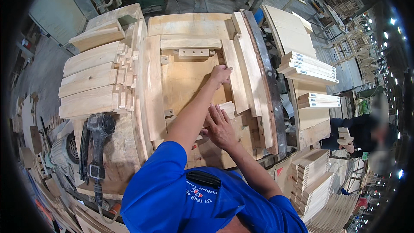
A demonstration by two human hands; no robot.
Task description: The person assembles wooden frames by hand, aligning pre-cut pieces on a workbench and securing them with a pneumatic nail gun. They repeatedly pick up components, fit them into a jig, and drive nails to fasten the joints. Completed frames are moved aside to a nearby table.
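Several pale wooden pieces lie in a frame shape on a plywood jig base [185,75]. My left hand [221,75] is closed at the inner edge of the right-side board [235,80], its fingers curled against the wood. Nearer to me, my right hand [221,128] lies with fingers stretched out and slightly spread over a short rail [227,108], which it partly covers. Across the far end runs another rail [190,43], with a drilled block [194,53] just inside it. A long board [154,86] forms the left side.
At left, stacked wooden boards [88,80] stand beyond a nail gun [98,142] with a hose. A dark metal rail [269,77] borders the jig on the right. Farther right are white-edged pieces [308,68], stacked slats [312,177], and another person [360,133] holding wood.
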